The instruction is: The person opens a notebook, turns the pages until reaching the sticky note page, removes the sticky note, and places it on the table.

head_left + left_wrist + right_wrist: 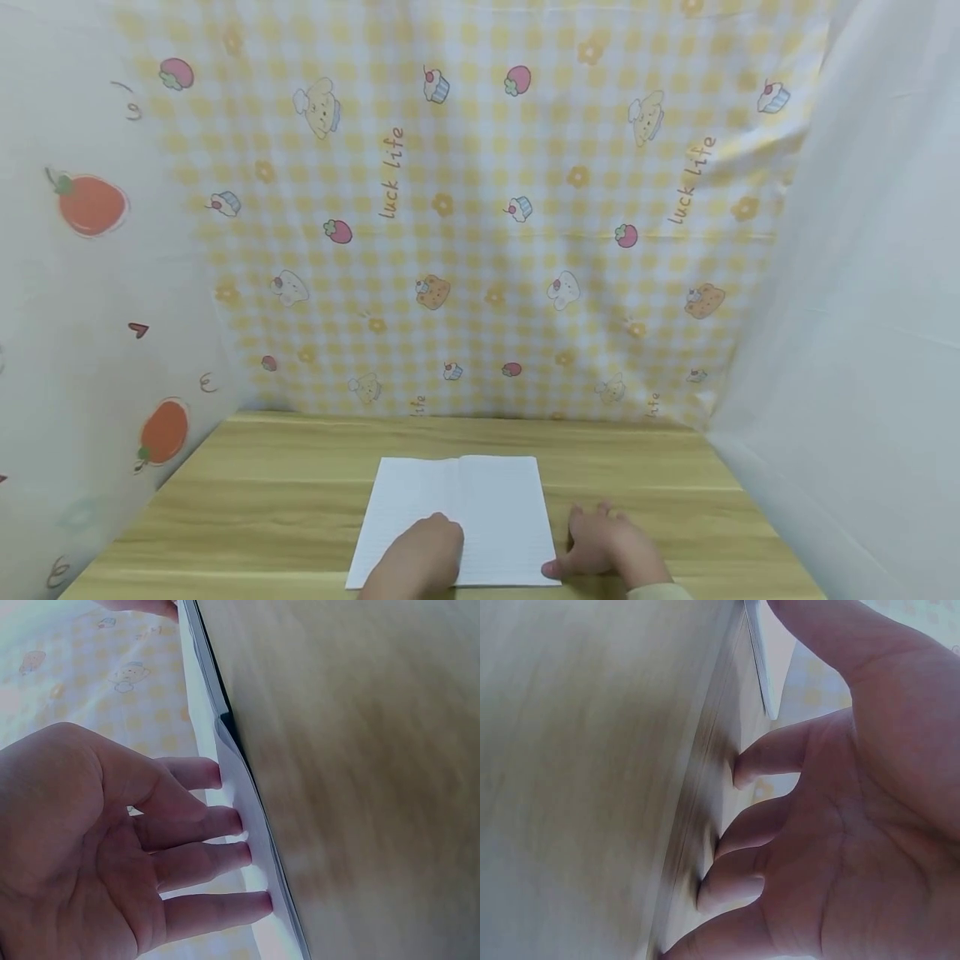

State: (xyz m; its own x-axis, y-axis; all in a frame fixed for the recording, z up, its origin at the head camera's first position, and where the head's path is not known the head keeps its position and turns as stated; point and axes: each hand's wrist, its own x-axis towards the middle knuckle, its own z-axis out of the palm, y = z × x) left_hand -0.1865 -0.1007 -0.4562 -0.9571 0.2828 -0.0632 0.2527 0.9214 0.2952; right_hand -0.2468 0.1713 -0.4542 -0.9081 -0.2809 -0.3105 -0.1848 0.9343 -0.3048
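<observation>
1. In the head view, we saw an open paper notebook (502, 517) with white, faintly lined pages, lying flat on a pale yellow-brown, wood-grained table (637, 467).
2. There we found the left hand (423, 550) on the notebook's left page, low down and next to the centre fold, its back towards us and its fingertips hidden.
3. We saw the right hand (600, 542) on the table just right of the notebook, fingers spread, its thumb (552, 569) at the notebook's lower right corner; a pale sleeve (660, 592) showed nearer us than the notebook.
4. Behind the notebook we saw a yellow-and-white checked cloth (480, 167) printed with cupcakes and strawberries; well left of the notebook, a white cloth with red fruit prints (67, 317); well right, a plain white sheet (885, 250).
5. In the left wrist view, we saw the left fingers extended and set apart, fingertips (264, 903) touching the notebook's page, pinching nothing.
6. In the right wrist view, we saw the right fingers slightly bent and spread, fingertips on the table beside the notebook; we could not tell how firmly the thumb pressed.
</observation>
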